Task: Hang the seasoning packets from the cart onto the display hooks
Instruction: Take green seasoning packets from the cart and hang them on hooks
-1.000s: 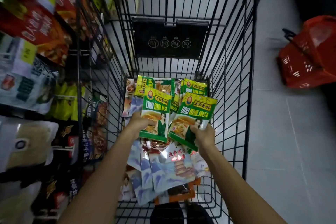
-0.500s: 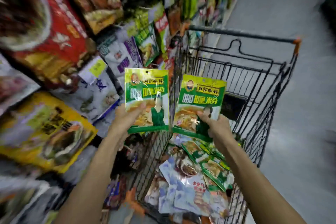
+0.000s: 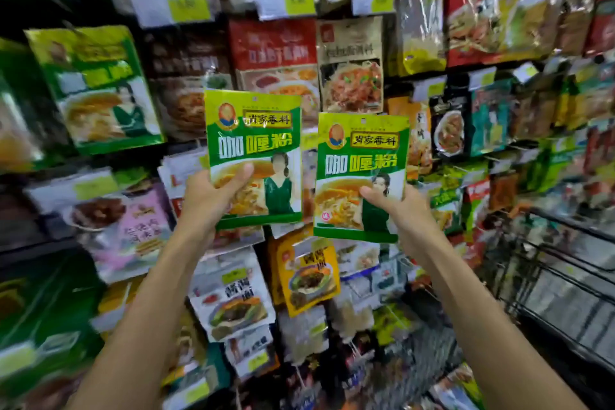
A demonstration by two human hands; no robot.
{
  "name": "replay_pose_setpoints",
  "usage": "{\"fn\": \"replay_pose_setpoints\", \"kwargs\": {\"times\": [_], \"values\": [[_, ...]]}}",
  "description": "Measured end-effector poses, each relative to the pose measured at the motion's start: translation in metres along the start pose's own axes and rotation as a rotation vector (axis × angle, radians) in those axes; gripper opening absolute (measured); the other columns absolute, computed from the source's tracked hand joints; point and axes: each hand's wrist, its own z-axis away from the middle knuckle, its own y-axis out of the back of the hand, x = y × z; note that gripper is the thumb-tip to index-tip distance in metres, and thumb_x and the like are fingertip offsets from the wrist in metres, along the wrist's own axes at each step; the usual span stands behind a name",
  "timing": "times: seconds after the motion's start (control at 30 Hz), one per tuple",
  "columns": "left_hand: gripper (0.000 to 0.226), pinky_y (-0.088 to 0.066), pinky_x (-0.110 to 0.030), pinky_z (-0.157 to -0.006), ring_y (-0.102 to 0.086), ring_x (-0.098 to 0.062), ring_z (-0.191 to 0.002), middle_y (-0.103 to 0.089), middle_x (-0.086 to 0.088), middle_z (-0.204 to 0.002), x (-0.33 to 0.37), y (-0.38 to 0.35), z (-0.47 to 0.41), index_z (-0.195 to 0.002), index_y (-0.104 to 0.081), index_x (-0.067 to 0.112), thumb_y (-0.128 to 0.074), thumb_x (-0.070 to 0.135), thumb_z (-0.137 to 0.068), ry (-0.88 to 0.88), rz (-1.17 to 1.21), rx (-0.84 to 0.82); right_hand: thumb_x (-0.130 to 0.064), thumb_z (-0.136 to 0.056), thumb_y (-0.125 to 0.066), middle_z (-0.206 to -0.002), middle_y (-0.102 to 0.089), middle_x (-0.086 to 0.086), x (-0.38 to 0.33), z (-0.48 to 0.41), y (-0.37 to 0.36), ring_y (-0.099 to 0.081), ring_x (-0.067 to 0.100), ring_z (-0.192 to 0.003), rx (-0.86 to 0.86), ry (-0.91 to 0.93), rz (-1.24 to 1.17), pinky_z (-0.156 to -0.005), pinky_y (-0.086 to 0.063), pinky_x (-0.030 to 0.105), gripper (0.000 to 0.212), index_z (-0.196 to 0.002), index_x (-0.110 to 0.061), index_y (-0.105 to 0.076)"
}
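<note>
Both hands' fingers clamped on green packets (image 3: 254,156), (image 3: 361,176); line each top hole with a hook near matching hung packet (image 3: 96,86).

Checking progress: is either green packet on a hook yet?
No, the left hand and right hand each hold a green packet off the display.

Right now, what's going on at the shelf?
A person is restocking hanging seasoning packets. The left hand holds one green curry powder packet by its lower part, and the right hand holds a second, matching packet slightly lower. Both are held upright in front of the display wall, which is crowded with hanging packets; neither is on a hook yet. A matching green packet already hangs at the upper left. The cart stands at the right edge.
</note>
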Motion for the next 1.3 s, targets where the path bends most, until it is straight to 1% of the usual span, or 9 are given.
{"fn": "replay_pose_setpoints", "kwargs": {"times": [0.1, 0.17, 0.23, 0.33, 0.6, 0.73, 0.83, 1.03, 1.3], "values": [[0.017, -0.057, -0.033, -0.072, -0.068, -0.013, -0.081, -0.074, 0.011, -0.081, 0.031, 0.056, 0.004, -0.081, -0.073, 0.041, -0.073, 0.051, -0.067, -0.052, -0.019, 0.098, -0.039, -0.074, -0.079, -0.077, -0.070, 0.001, -0.028, -0.011, -0.048, -0.069, 0.019, -0.084, -0.126, 0.091, -0.017, -0.075, -0.053, 0.042, 0.022, -0.078, -0.019, -0.070], [0.018, -0.051, -0.055, -0.085, -0.063, -0.027, -0.087, -0.072, -0.001, -0.090, 0.047, 0.090, 0.008, -0.086, -0.073, 0.043, -0.074, 0.048, -0.069, -0.085, -0.028, 0.157, -0.044, -0.068, -0.081, -0.093, -0.070, 0.014, -0.044, -0.017, -0.082, -0.067, 0.032, -0.094, -0.223, 0.123, -0.058, -0.088, -0.052, 0.048, 0.050, -0.095, -0.005, -0.066], [0.022, -0.048, -0.061, -0.086, -0.062, -0.028, -0.088, -0.070, -0.005, -0.094, 0.059, 0.123, 0.013, -0.092, -0.072, 0.044, -0.073, 0.046, -0.071, -0.123, -0.044, 0.213, -0.052, -0.060, -0.082, -0.082, -0.055, 0.017, -0.060, -0.020, -0.118, -0.058, 0.027, -0.080, -0.299, 0.128, -0.073, -0.079, -0.047, 0.037, 0.064, -0.084, -0.002, -0.050], [0.041, -0.052, -0.055, -0.088, -0.068, -0.024, -0.095, -0.074, 0.003, -0.097, 0.072, 0.170, 0.019, -0.102, -0.070, 0.029, -0.073, 0.050, -0.067, -0.121, -0.079, 0.326, -0.042, -0.070, -0.079, -0.061, -0.046, 0.004, -0.076, -0.023, -0.174, -0.052, 0.017, -0.060, -0.390, 0.161, -0.087, -0.063, -0.040, 0.025, 0.044, -0.068, -0.013, -0.046], [0.018, -0.052, -0.024, -0.067, -0.070, -0.005, -0.078, -0.074, 0.012, -0.086, 0.080, 0.269, 0.004, -0.090, -0.067, 0.031, -0.073, 0.038, -0.074, -0.160, -0.094, 0.528, -0.038, -0.085, -0.069, -0.081, -0.066, 0.008, -0.103, -0.035, -0.291, -0.063, 0.025, -0.083, -0.482, 0.180, -0.139, -0.073, -0.044, 0.036, 0.026, -0.070, -0.017, -0.065], [0.013, -0.055, -0.032, -0.071, -0.071, -0.012, -0.076, -0.075, 0.008, -0.079, 0.076, 0.290, -0.016, -0.084, -0.069, 0.024, -0.073, 0.035, -0.079, -0.178, -0.102, 0.550, -0.035, -0.087, -0.068, -0.095, -0.071, 0.012, -0.119, -0.052, -0.313, -0.066, 0.027, -0.094, -0.455, 0.174, -0.144, -0.065, -0.049, 0.029, 0.032, -0.092, -0.004, -0.067], [0.012, -0.050, -0.024, -0.065, -0.069, 0.000, -0.071, -0.073, 0.016, -0.074, 0.071, 0.291, -0.030, -0.082, -0.068, 0.025, -0.073, 0.035, -0.078, -0.207, -0.094, 0.533, -0.030, -0.086, -0.070, -0.088, -0.073, 0.008, -0.128, -0.062, -0.322, -0.067, 0.021, -0.086, -0.434, 0.181, -0.159, -0.065, -0.047, 0.026, 0.022, -0.084, -0.009, -0.068], [0.030, -0.051, -0.030, -0.074, -0.068, -0.013, -0.079, -0.074, 0.007, -0.078, 0.067, 0.294, -0.048, -0.087, -0.070, 0.020, -0.073, 0.043, -0.066, -0.194, -0.052, 0.486, -0.025, -0.088, -0.068, -0.073, -0.073, -0.007, -0.130, -0.077, -0.336, -0.067, 0.005, -0.069, -0.441, 0.175, -0.163, -0.057, -0.046, 0.020, 0.009, -0.084, -0.016, -0.069], [0.012, -0.049, -0.025, -0.066, -0.064, -0.004, -0.065, -0.072, 0.009, -0.071, 0.062, 0.297, -0.057, -0.079, -0.070, 0.022, -0.073, 0.034, -0.079, -0.213, -0.065, 0.489, -0.027, -0.085, -0.071, -0.066, -0.073, -0.007, -0.129, -0.087, -0.341, -0.068, 0.004, -0.065, -0.423, 0.106, -0.170, -0.056, -0.047, 0.020, 0.015, -0.080, -0.014, -0.066]]}}
